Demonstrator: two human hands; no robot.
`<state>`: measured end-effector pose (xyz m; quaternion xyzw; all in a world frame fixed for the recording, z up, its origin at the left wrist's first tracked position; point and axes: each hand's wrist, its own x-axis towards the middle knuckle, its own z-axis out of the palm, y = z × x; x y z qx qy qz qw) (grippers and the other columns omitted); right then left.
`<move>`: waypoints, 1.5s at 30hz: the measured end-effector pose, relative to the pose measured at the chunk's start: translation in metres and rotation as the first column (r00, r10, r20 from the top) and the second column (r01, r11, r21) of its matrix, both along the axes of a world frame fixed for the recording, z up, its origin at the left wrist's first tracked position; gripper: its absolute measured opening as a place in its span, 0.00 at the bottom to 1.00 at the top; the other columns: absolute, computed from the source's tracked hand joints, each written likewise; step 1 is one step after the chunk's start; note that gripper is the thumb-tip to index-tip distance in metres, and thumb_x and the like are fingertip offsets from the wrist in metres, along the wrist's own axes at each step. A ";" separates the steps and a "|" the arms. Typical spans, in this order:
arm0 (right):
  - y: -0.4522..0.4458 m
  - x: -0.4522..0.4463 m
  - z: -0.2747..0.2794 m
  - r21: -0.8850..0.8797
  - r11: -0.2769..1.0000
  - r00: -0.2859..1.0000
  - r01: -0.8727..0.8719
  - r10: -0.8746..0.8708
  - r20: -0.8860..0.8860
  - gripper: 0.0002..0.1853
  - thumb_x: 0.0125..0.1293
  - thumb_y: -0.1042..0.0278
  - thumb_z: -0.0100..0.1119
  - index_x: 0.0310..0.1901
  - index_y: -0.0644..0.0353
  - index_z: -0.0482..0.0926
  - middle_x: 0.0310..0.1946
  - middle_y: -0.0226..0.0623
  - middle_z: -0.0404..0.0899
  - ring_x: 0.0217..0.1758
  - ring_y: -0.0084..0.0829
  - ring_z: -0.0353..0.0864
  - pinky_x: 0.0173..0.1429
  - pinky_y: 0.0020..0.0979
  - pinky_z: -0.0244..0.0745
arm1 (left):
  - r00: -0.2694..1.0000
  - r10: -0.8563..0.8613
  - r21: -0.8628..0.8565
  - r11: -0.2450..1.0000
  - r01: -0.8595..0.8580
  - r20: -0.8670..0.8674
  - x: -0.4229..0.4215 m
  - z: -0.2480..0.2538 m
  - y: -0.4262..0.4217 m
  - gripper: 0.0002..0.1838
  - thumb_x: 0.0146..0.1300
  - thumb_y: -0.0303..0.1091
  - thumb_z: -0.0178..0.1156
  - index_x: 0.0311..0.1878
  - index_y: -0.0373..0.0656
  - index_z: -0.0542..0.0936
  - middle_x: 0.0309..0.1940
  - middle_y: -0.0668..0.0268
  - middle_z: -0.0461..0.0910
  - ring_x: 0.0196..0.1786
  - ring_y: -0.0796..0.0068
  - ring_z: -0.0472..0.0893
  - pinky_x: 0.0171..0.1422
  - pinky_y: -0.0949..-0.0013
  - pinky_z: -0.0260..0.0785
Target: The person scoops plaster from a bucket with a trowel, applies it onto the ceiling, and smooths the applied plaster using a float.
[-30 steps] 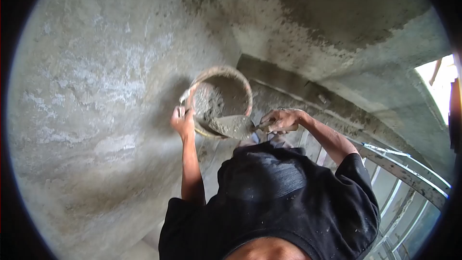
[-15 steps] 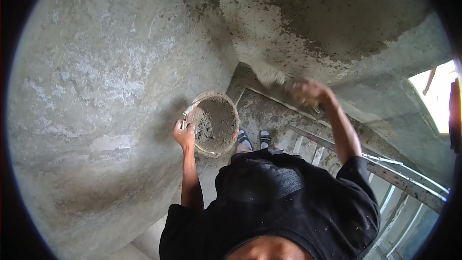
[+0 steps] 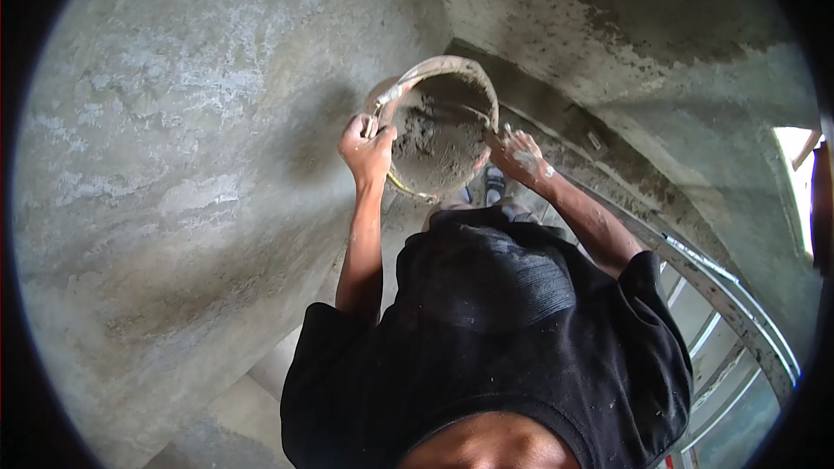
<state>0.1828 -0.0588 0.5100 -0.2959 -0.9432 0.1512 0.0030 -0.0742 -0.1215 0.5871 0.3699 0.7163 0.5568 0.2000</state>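
A round, mortar-smeared bucket (image 3: 473,69) is held up in front of my body, with wet grey mortar (image 3: 439,152) inside. My left hand (image 3: 367,149) is closed on its left rim, near where the handle joins. On the opposite side, my right hand (image 3: 519,155) grips the right rim; its fingertips are partly hidden and its back is spattered with mortar. The far rim arches up toward the wall corner.
A rough plastered wall (image 3: 208,148) rises close on the left. Another wall (image 3: 530,17), with a darker wet patch, faces me. A small object (image 3: 595,141) lies on the ledge at right. Metal railing (image 3: 721,313) runs along the lower right, beside a bright window opening (image 3: 797,174).
My right hand has come from the far wall, where a pale blurred streak showed beside it, to the bucket's right rim. The bucket has moved up and right with my left hand.
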 end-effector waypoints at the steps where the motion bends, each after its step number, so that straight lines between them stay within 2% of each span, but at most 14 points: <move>1: -0.003 -0.010 0.009 -0.004 0.999 0.997 0.043 -0.043 0.067 0.15 0.53 0.67 0.51 0.44 0.60 0.72 0.37 0.43 0.75 0.40 0.38 0.77 0.34 0.35 0.74 | 1.000 -0.016 0.038 0.999 0.017 -0.007 0.005 0.008 0.004 0.10 0.37 0.22 0.61 0.19 0.36 0.67 0.17 0.73 0.66 0.23 0.84 0.63 0.27 0.76 0.58; 3: -0.016 -0.015 0.000 -0.018 0.995 0.986 0.095 -0.092 0.139 0.15 0.53 0.68 0.51 0.43 0.62 0.72 0.37 0.40 0.74 0.40 0.36 0.76 0.34 0.34 0.74 | 0.995 -0.058 0.030 0.998 0.061 -0.081 0.022 0.035 0.010 0.10 0.37 0.22 0.61 0.18 0.36 0.68 0.17 0.72 0.66 0.22 0.84 0.63 0.27 0.76 0.58; 5: -0.034 -0.017 -0.030 0.648 0.756 0.994 -0.098 0.099 0.035 0.16 0.53 0.70 0.50 0.44 0.65 0.71 0.35 0.38 0.74 0.40 0.36 0.76 0.35 0.33 0.74 | 0.983 -0.095 0.027 0.995 0.100 -0.159 0.031 0.051 0.014 0.10 0.37 0.23 0.61 0.18 0.36 0.68 0.17 0.72 0.66 0.22 0.83 0.63 0.27 0.75 0.58; 11: -0.031 -0.022 0.018 0.544 0.759 0.921 -0.359 0.383 0.073 0.04 0.50 0.65 0.53 0.27 0.47 0.77 0.46 0.39 0.70 0.45 0.37 0.74 0.49 0.32 0.74 | 0.975 -0.117 0.050 0.990 0.128 -0.189 0.028 0.057 0.019 0.10 0.38 0.23 0.62 0.19 0.37 0.69 0.16 0.74 0.66 0.21 0.84 0.63 0.25 0.75 0.58; 13: -0.016 -0.026 0.066 -0.081 0.825 0.828 -0.560 0.553 -0.091 0.17 0.50 0.64 0.57 0.43 0.56 0.73 0.48 0.45 0.71 0.48 0.40 0.74 0.49 0.36 0.72 | 0.975 -0.135 0.029 0.989 0.142 -0.174 0.020 0.047 0.017 0.10 0.38 0.23 0.62 0.19 0.37 0.69 0.16 0.74 0.66 0.21 0.85 0.63 0.26 0.75 0.59; 14: -0.023 -0.029 0.061 -0.586 0.788 0.977 -0.189 0.094 -0.189 0.23 0.50 0.60 0.60 0.49 0.60 0.73 0.49 0.49 0.72 0.50 0.43 0.74 0.52 0.35 0.71 | 0.982 -0.138 0.043 0.988 0.145 -0.130 0.018 0.044 0.016 0.09 0.39 0.22 0.62 0.19 0.37 0.69 0.16 0.74 0.67 0.21 0.85 0.63 0.26 0.76 0.59; 21: 0.000 -0.009 0.023 -0.923 0.203 0.921 -0.328 -0.147 -0.360 0.28 0.51 0.55 0.61 0.52 0.63 0.71 0.42 0.47 0.77 0.49 0.39 0.75 0.56 0.35 0.67 | 0.997 -0.014 0.055 0.998 0.010 0.071 -0.017 0.047 0.004 0.11 0.41 0.12 0.57 0.23 0.38 0.67 0.22 0.71 0.67 0.25 0.83 0.67 0.32 0.77 0.64; 29: 0.006 0.013 -0.064 -0.063 0.960 0.962 -0.274 0.271 -0.044 0.29 0.55 0.49 0.58 0.54 0.59 0.71 0.38 0.43 0.77 0.37 0.36 0.78 0.41 0.33 0.75 | 0.964 0.209 0.083 0.971 -0.225 0.165 -0.038 0.009 -0.022 0.12 0.39 0.15 0.57 0.22 0.40 0.66 0.22 0.74 0.64 0.27 0.84 0.64 0.31 0.77 0.60; 32: 0.013 -0.018 -0.076 -0.091 0.846 0.623 -0.525 0.310 -0.718 0.29 0.55 0.47 0.58 0.55 0.54 0.70 0.33 0.37 0.77 0.25 0.30 0.75 0.27 0.30 0.74 | 0.981 0.145 0.033 0.988 -0.151 0.130 -0.077 -0.034 -0.047 0.11 0.40 0.16 0.56 0.21 0.41 0.65 0.20 0.75 0.63 0.26 0.85 0.63 0.29 0.78 0.57; 34: 0.031 -0.018 -0.014 -0.916 0.384 0.964 -0.118 0.267 -0.012 0.29 0.55 0.46 0.58 0.56 0.50 0.69 0.40 0.37 0.76 0.33 0.31 0.77 0.35 0.32 0.75 | 0.990 0.092 0.028 0.995 -0.095 0.104 -0.089 -0.043 -0.056 0.11 0.40 0.16 0.56 0.20 0.41 0.64 0.19 0.76 0.63 0.25 0.85 0.63 0.27 0.79 0.56; 39: 0.144 0.029 0.024 -0.982 -0.189 0.976 0.023 -0.209 0.063 0.34 0.59 0.47 0.54 0.62 0.58 0.59 0.60 0.50 0.61 0.62 0.44 0.62 0.61 0.56 0.57 | 0.976 0.123 -0.247 0.955 -0.165 -0.179 -0.093 -0.040 -0.085 0.12 0.39 0.19 0.57 0.16 0.41 0.62 0.15 0.77 0.61 0.20 0.86 0.59 0.23 0.76 0.52; 41: 0.202 0.071 0.097 -0.993 -0.109 0.995 -0.049 -0.090 -0.040 0.29 0.63 0.50 0.47 0.61 0.59 0.61 0.61 0.51 0.59 0.63 0.49 0.59 0.64 0.54 0.54 | 0.967 0.128 -0.256 0.949 -0.184 -0.222 -0.091 -0.038 -0.097 0.13 0.38 0.22 0.59 0.15 0.39 0.61 0.14 0.75 0.60 0.20 0.85 0.59 0.22 0.74 0.51; 43: 0.183 0.094 0.168 -0.925 0.020 0.702 0.380 -0.657 0.274 0.23 0.62 0.60 0.47 0.59 0.57 0.64 0.56 0.44 0.65 0.60 0.44 0.64 0.61 0.45 0.65 | 0.927 0.110 -0.255 0.944 -0.211 -0.359 -0.091 -0.036 -0.108 0.13 0.37 0.22 0.58 0.15 0.39 0.61 0.13 0.74 0.59 0.20 0.84 0.59 0.22 0.73 0.51; 45: 0.182 0.136 0.131 -0.684 0.600 0.895 0.416 -0.404 0.190 0.22 0.62 0.61 0.46 0.58 0.53 0.66 0.53 0.39 0.70 0.53 0.38 0.71 0.52 0.38 0.72 | 0.909 0.133 -0.210 0.950 -0.230 -0.394 -0.101 -0.045 -0.117 0.13 0.37 0.22 0.58 0.15 0.39 0.61 0.13 0.73 0.58 0.20 0.83 0.58 0.22 0.73 0.51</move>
